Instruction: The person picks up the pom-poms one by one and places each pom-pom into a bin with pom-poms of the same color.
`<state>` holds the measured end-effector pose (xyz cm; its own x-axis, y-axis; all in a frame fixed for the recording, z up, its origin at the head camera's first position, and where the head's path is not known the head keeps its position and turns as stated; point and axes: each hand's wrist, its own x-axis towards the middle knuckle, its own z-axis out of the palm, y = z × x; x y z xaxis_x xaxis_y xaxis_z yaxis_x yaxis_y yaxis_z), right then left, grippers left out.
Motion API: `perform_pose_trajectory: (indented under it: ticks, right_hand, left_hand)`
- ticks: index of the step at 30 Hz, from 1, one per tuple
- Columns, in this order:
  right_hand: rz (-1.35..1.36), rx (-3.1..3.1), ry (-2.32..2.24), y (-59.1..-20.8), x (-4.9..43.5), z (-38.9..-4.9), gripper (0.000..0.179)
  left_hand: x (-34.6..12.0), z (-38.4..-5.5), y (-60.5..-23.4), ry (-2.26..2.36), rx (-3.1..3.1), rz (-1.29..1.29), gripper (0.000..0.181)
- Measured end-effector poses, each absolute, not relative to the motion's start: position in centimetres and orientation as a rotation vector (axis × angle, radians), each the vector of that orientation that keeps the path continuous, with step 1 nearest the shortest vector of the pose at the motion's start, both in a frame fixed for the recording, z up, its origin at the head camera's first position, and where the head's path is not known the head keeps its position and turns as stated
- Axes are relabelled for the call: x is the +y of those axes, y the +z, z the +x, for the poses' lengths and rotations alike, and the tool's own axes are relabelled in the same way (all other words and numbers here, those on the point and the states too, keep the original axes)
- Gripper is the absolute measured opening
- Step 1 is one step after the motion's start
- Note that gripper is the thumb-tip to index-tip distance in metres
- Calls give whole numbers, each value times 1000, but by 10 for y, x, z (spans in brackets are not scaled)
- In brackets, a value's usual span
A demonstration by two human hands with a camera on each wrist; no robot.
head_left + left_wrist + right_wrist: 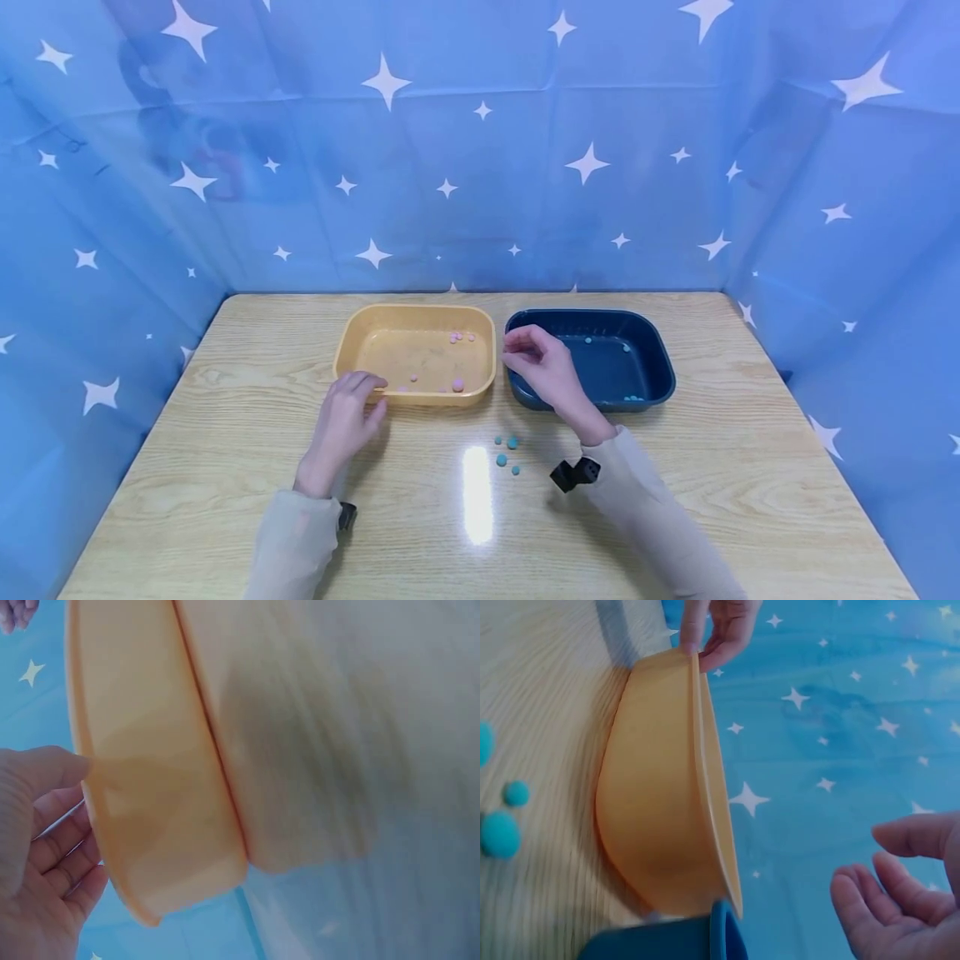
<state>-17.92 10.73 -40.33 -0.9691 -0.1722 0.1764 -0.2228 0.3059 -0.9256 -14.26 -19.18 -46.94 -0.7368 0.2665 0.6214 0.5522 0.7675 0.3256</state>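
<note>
My left hand [347, 421] is at the front left corner of the yellow tray [416, 307]. It holds the rim, thumb outside and fingers over the inner side; in the left wrist view its thumb [60, 766] meets the edge. Small pink balls [457, 385] lie inside this tray. Above the left side of the dark blue tray [600, 313] is my right hand [547, 367], fingers loosely bent. A gap shows between its thumb and fingers in the right wrist view, with nothing held. A few teal balls [626, 347] lie in the blue tray.
Several loose teal balls [512, 443] lie on the wooden table [750, 467] in front of the gap between the trays. A blue curtain [480, 192] with white stars rises behind the table and along both sides.
</note>
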Motion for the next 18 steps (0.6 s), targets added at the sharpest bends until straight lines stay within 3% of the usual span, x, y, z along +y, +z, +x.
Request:
perform_pose_trajectory:
  ticks: [12, 18]
  right_hand:
    - [334, -2535, 1708, -405, 143, -163, 20]
    - [330, -2527, 1637, -397, 153, -147, 16]
  left_hand:
    - [-162, -137, -461, -814, -2189, -754, 13]
    - [-140, -131, -457, -871, -2185, -837, 17]
